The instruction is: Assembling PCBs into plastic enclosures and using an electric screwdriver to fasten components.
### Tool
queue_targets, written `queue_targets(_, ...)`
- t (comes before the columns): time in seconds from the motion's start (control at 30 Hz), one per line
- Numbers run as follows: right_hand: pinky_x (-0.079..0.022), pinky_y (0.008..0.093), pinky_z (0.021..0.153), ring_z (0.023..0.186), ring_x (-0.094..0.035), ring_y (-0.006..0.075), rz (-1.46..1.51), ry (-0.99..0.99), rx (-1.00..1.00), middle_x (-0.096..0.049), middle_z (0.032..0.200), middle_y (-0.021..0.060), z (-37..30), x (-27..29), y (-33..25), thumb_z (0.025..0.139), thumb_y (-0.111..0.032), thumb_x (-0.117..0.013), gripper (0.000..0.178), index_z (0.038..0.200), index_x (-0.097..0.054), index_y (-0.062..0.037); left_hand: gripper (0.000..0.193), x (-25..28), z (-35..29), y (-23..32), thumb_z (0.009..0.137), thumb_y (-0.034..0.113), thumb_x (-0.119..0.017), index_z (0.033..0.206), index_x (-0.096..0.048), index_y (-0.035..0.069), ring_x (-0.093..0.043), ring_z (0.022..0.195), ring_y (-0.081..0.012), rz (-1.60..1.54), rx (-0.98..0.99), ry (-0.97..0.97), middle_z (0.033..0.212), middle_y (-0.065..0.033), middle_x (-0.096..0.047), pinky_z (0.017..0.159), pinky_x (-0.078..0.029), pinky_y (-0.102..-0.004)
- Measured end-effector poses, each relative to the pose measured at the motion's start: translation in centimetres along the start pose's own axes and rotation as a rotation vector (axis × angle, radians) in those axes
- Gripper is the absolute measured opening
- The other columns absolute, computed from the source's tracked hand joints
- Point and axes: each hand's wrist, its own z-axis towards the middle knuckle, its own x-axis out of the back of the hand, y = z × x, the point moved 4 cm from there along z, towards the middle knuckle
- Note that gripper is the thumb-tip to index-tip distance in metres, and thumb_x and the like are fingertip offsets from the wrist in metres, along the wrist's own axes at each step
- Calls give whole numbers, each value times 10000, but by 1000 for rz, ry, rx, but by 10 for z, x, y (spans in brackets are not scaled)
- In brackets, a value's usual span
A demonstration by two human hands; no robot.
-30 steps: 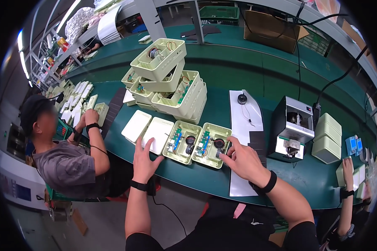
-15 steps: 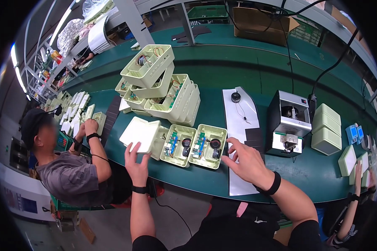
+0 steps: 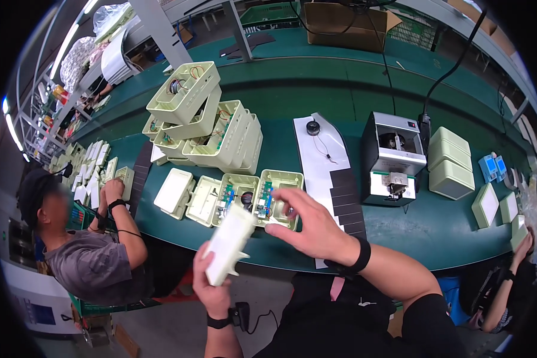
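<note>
My left hand (image 3: 212,289) grips a pale green plastic cover (image 3: 231,241) by its lower end, holding it tilted above the table's front edge. Small tabs stick out from the cover's side. My right hand (image 3: 319,230) is open, fingers curved and apart, partly over the right-hand open housing (image 3: 289,177). Beside that stands a second open housing (image 3: 243,181). Both contain a green circuit board, wires and a round black speaker; the held cover and my right hand hide parts of them. Left of these lie a cover with its inside up (image 3: 203,201) and another cover (image 3: 174,192).
Housings are stacked high (image 3: 221,143) behind. To the right are a white sheet (image 3: 313,173) with a loose speaker (image 3: 312,127), black strips (image 3: 347,203), a machine (image 3: 394,158) and closed pale green boxes (image 3: 451,167). Co-workers sit at the left (image 3: 89,250) and right (image 3: 489,292).
My left hand has lifted a cover off the group on the left and brought it toward me. My right hand has moved left over the right-hand housing. The view has shifted slightly.
</note>
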Motion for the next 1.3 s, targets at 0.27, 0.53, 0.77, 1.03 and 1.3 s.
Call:
queue_targets(0.27, -578, 396, 897, 1010, -727, 337, -134, -126, 254, -758, 1081, 122, -56, 82, 14, 812, -71, -837, 344, 1133, -727, -13, 724, -92, 2, 9, 814, 413, -904, 1368, -635, 32, -612, 1286, -296, -325, 221, -454, 1448, -183, -581, 1080, -492, -414)
queue_targets(0.53, -531, 309, 718, 747, -690, 224, -295, 333, -126, -731, 823, 99, -164, 163, 18, 874, -38, -772, 135, 972, -735, 47, 573, -151, 28, 16, 786, 340, -903, 1234, -692, 52, -666, 1018, -272, 708, -139, -378, 1167, -115, -670, 861, -551, -404)
queue_targets(0.77, -446, 243, 654, 713, -572, 70, -76, 540, -359, -688, 769, 44, -219, 179, 43, 969, -82, -734, 159, 956, -710, 75, 418, -161, 34, 10, 775, 260, -897, 1104, -714, 78, -658, 899, -281, 941, -244, -321, 1030, -88, -674, 757, -540, -411)
queue_targets(1.03, -447, 247, 654, 712, -569, 74, -10, 568, -311, -679, 766, 34, -234, 184, 47, 986, -115, -736, 196, 944, -702, 73, 347, -190, 53, 13, 803, 237, -855, 1085, -722, 87, -640, 881, -283, 1070, -304, -313, 901, -71, -626, 742, -535, -409)
queue_targets(1.3, -453, 239, 689, 753, -567, 69, -1, 686, -335, -687, 812, 10, -271, 208, 39, 1004, -117, -716, 189, 1012, -716, 71, 204, -174, 67, 22, 805, 127, -826, 986, -747, 74, -634, 852, -291, 980, -419, -394, 874, -82, -612, 723, -528, -414)
